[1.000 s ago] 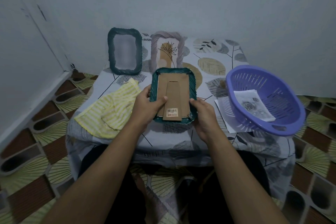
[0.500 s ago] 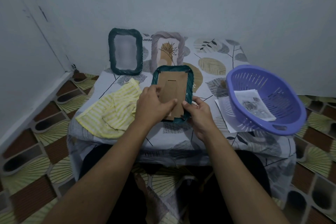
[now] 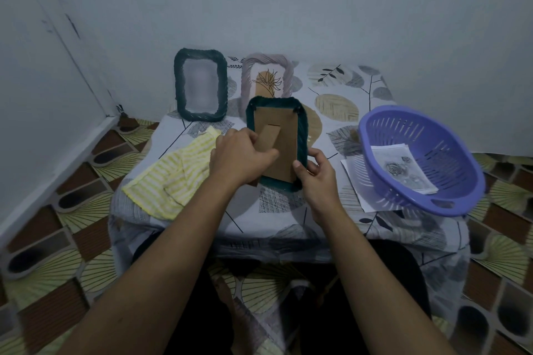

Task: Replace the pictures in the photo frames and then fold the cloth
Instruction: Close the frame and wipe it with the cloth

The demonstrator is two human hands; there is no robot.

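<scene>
Here left hand (image 3: 242,157) grips the cardboard stand (image 3: 269,138), right hand (image 3: 315,174) pinches the teal photo frame (image 3: 302,130); yanking may tear the stand

Teal frame (image 3: 302,130) has a brown back (image 3: 284,127); cloth (image 3: 167,181) is yellow-striped, basket (image 3: 432,138) purple, tablecloth (image 3: 337,104) leaf-printed.

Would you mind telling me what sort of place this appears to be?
Probably a room corner in a home: a small cloth-covered table with leaf print, patterned floor tiles, and plain painted walls.
</scene>
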